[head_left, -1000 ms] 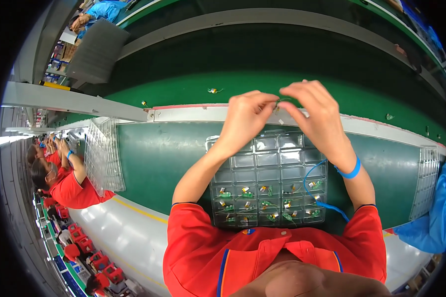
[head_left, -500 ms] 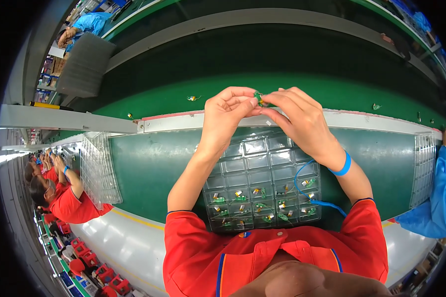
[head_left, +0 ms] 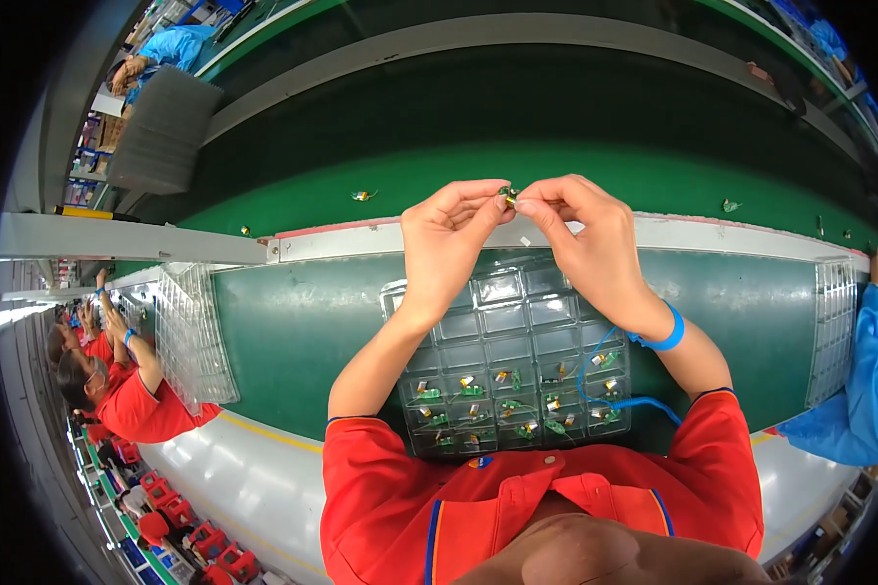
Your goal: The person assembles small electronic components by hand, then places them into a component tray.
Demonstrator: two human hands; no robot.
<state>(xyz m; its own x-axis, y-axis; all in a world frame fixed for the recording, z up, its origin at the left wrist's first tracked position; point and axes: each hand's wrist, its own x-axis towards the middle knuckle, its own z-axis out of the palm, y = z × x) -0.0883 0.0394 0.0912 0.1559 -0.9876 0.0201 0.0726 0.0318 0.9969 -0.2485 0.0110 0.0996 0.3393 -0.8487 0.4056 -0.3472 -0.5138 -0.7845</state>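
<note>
Between my two hands, over the near edge of the green belt, is a small green circuit board [head_left: 508, 193] with a yellowish part. My left hand [head_left: 454, 222] pinches it from the left with thumb and fingers. From the right, my right hand [head_left: 585, 222] grips it with thumb and forefinger; a blue wrist strap [head_left: 669, 330] with a coiled cord circles that wrist. Below my hands lies a clear plastic tray [head_left: 503, 321] with many compartments. Its nearer rows hold several similar small boards [head_left: 512, 378]; the farther compartments under my hands hold none.
More small boards lie on the green belt [head_left: 293, 195], one at the left [head_left: 363, 196] and one at the right [head_left: 731, 206]. A pale metal rail [head_left: 751, 239] edges the belt. Stacked clear trays [head_left: 195, 331] stand left. Co-workers in red [head_left: 161, 400] and blue [head_left: 854, 390] sit at either side.
My right hand's fingers have drawn in to a tighter pinch on the board, and its wrist has turned slightly. The boards lying on the belt have shifted left.
</note>
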